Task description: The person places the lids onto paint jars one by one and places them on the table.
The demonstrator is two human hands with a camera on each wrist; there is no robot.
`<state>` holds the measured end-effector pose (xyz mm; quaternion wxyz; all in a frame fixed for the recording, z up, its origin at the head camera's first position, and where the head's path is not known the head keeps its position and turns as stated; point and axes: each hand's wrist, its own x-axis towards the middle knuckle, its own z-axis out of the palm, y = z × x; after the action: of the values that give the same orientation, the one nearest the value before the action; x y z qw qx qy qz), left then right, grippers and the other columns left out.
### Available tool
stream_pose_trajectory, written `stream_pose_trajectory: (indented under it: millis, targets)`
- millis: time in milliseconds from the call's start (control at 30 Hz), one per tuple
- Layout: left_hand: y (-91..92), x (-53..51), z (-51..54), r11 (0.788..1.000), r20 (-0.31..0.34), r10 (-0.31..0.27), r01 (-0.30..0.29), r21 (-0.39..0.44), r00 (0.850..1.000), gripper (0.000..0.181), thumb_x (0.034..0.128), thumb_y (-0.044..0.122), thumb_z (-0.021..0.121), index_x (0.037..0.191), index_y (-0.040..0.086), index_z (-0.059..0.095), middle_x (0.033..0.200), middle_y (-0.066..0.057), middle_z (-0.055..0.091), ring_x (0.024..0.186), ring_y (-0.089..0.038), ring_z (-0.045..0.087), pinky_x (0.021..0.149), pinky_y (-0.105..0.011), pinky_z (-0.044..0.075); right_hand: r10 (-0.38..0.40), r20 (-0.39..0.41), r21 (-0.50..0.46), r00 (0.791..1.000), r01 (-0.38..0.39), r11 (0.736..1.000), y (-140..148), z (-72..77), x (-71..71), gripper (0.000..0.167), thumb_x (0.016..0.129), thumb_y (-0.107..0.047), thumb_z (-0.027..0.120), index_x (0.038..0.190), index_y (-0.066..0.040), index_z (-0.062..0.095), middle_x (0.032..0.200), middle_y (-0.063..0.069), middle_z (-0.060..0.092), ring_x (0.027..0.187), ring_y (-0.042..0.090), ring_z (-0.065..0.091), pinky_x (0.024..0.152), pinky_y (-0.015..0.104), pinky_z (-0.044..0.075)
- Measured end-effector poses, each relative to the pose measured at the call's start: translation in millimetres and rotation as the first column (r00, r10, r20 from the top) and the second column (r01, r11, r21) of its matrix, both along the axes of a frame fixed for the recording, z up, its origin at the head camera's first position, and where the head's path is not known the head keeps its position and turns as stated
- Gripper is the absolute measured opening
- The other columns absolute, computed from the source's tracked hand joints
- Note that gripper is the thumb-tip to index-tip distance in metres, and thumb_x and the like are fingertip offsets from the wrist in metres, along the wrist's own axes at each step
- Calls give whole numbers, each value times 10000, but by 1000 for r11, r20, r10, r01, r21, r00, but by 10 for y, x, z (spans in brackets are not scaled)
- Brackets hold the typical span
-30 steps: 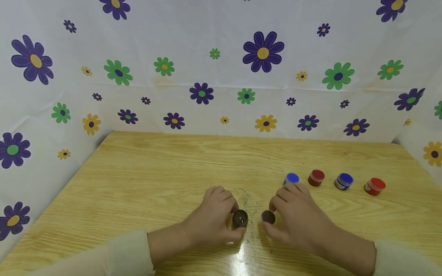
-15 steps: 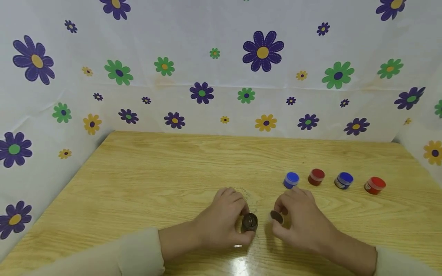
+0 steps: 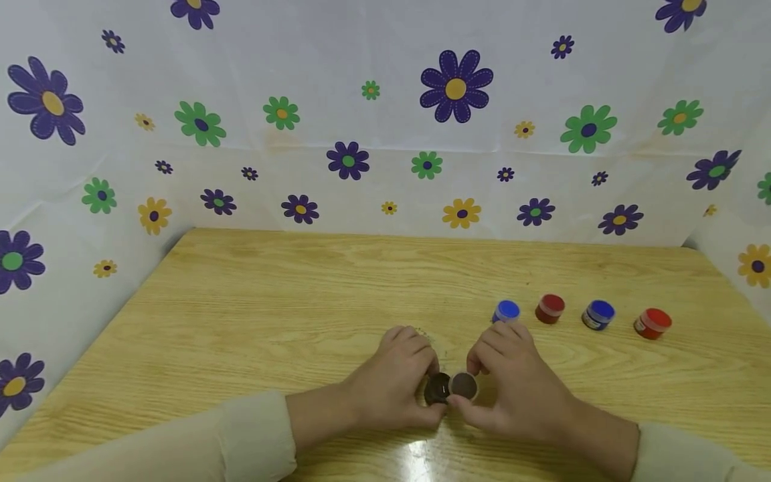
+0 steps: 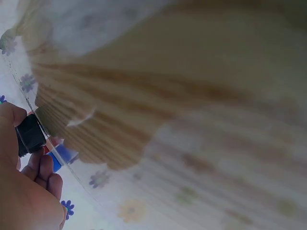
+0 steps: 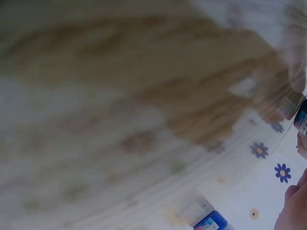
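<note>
My left hand [image 3: 394, 385] grips a small dark paint jar [image 3: 435, 389] by its sides, its dark inside facing up. Between thumb and fingers, my right hand [image 3: 521, 385] pinches the jar's round dark lid [image 3: 463, 386]. The lid overlaps the jar's right edge in the head view; whether they touch I cannot tell. In the left wrist view the black jar [image 4: 31, 135] sits between thumb and fingers. At the right edge of the right wrist view, a labelled dark jar [image 5: 301, 117] is partly cut off.
Behind my right hand stand a light blue jar [image 3: 507, 310], a dark red jar [image 3: 550, 308], a dark blue jar [image 3: 599, 314] and a red jar [image 3: 653, 323], all lidded. Dark specks lie on the wooden table [image 3: 271, 294]. A flowered cloth [image 3: 385, 120] hangs behind.
My left hand has shifted right with the jar. The lid tilted and drew back in my right hand, then came left to the jar's edge.
</note>
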<state>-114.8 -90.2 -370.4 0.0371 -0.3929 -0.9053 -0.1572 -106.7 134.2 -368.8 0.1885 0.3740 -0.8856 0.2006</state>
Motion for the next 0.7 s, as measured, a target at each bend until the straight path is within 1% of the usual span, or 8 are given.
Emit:
stream_pose_trajectory:
  millis: [200, 400, 533, 700]
  targets:
    - [57, 0, 5, 1000, -12, -28, 28, 11, 1000, 351, 746, 426, 777, 932, 151, 662, 902, 96, 606, 914, -76, 475, 971, -302, 384, 11, 0, -18, 1000, -11, 1000, -16, -25, 6, 371, 762, -513, 773, 794, -234, 531, 793, -144, 481, 838, 48, 419, 918, 356, 321]
    - [100, 12, -2, 999, -61, -41, 43, 32, 997, 399, 676, 410, 834, 924, 156, 651, 905, 88, 605, 903, -79, 470, 959, -297, 387, 37, -2, -47, 999, -37, 998, -37, -33, 2, 383, 776, -550, 763, 790, -247, 529, 788, -163, 478, 834, 37, 418, 898, 347, 317]
    - [110, 10, -3, 998, -93, -48, 51, 25, 995, 440, 658, 437, 855, 927, 160, 643, 919, 85, 607, 917, -89, 483, 982, -303, 390, 40, -5, -40, 999, -40, 998, -55, -30, 3, 395, 773, -571, 758, 786, -250, 528, 773, -162, 475, 821, 28, 405, 889, 330, 305]
    - [114, 11, -3, 998, -117, -60, 62, 18, 991, 464, 651, 450, 863, 932, 159, 636, 933, 80, 607, 942, -99, 498, 1004, -312, 394, 32, -12, -25, 999, -33, 999, -58, -31, 10, 414, 774, -591, 752, 775, -244, 527, 766, -165, 465, 816, 31, 406, 889, 322, 302]
